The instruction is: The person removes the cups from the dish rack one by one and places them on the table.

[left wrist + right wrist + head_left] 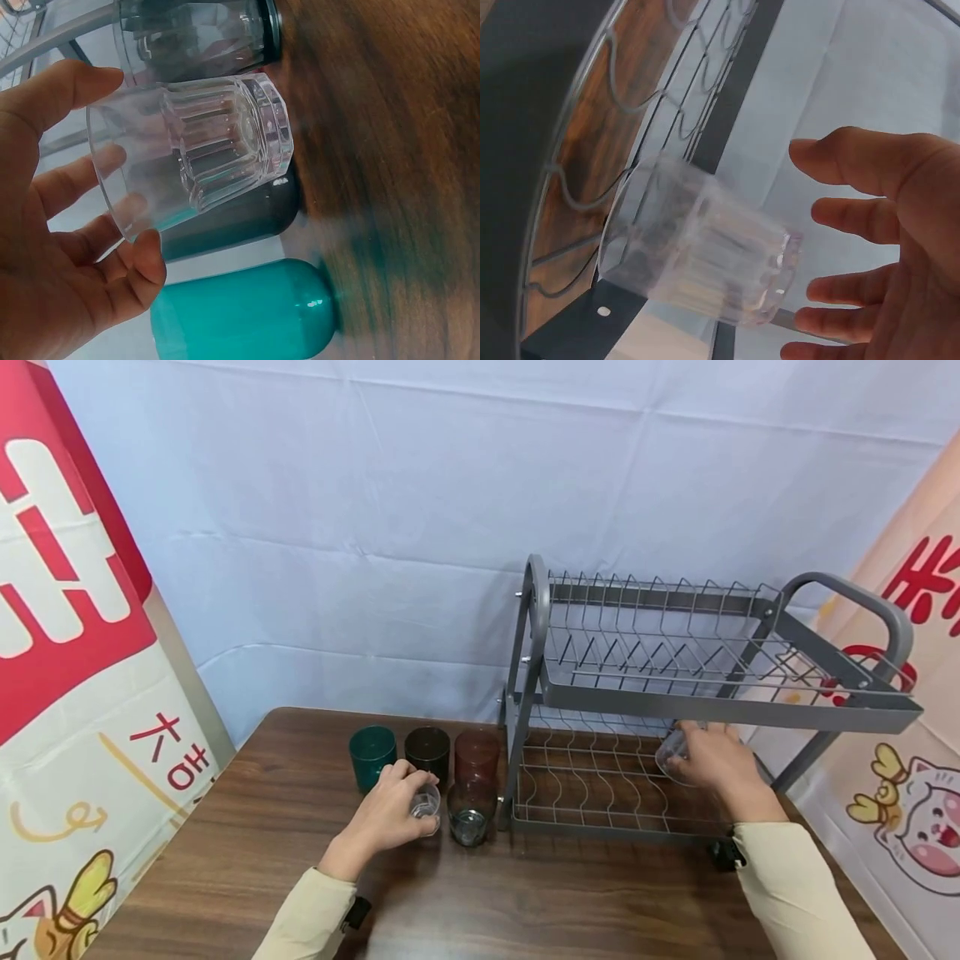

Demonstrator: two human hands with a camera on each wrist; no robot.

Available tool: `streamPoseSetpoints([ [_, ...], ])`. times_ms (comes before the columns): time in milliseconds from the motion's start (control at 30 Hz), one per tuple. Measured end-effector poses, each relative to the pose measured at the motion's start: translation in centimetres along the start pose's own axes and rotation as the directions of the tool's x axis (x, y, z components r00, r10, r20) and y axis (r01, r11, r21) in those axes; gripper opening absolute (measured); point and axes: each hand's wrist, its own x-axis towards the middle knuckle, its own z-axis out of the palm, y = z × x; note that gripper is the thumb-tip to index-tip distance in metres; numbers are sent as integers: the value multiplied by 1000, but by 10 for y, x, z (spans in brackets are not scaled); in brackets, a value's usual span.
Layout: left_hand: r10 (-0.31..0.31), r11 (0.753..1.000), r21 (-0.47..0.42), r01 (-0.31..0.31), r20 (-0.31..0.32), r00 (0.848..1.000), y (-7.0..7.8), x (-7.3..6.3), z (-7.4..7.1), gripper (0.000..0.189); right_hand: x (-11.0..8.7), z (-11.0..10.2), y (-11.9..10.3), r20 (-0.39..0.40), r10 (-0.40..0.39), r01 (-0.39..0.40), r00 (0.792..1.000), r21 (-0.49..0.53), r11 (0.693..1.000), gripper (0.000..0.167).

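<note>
Above the table, my left hand [386, 810] grips a clear faceted cup [210, 142] near its rim, thumb on one side and fingers on the other. Just beyond it stand a teal cup [372, 758], a dark cup [427, 748], a reddish cup [477, 753] and a smoky grey cup [470, 822]. Over at the rack's lower tier, my right hand [723, 764] is beside another clear cup [705, 244]. That cup sits rim down on the wires, its base toward the hand. In the right wrist view the fingers [847, 291] are spread, with a small gap to the cup.
A grey two-tier dish rack [727, 708] takes up the table's right side. Its upper tier overhangs my right hand, and an upright post [525, 693] stands right of the coloured cups. The wooden table [225, 860] meets a pale cloth backdrop [337, 568] behind.
</note>
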Motion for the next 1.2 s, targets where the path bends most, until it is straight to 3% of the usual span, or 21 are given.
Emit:
streamPoseSetpoints([
  [200,-14,1000,6,14,13,1000,-3,3,6,46,11,1,10,0,-7,7,1000,-4,1000,64],
  [433,-10,1000,28,10,9,1000,-3,6,10,45,19,3,18,-54,-46,46,997,5,999,71],
  [833,-12,999,38,11,25,1000,-5,5,15,44,27,14,29,-98,-59,73,993,141,987,76],
  [1200,-24,999,44,22,32,999,-4,6,20,43,35,19,31,-173,-113,131,978,92,987,68],
])
